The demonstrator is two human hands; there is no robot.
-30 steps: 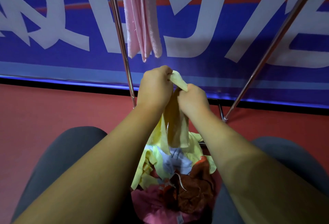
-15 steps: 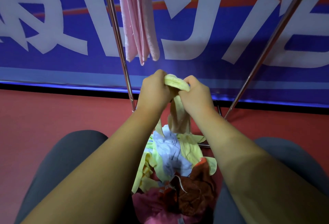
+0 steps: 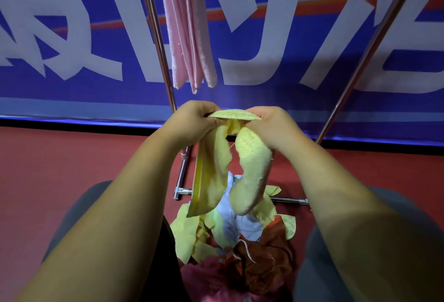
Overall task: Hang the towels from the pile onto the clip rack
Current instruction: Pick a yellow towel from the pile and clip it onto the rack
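yellow towel pinched at its top edge between left hand and right hand, long axis dangling straight down over the pile (pink towel hangs upper centre).

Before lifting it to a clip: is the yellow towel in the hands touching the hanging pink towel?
Apart. The head view shows blue banner between the pink towel and the yellow towel that the left hand and right hand grip.
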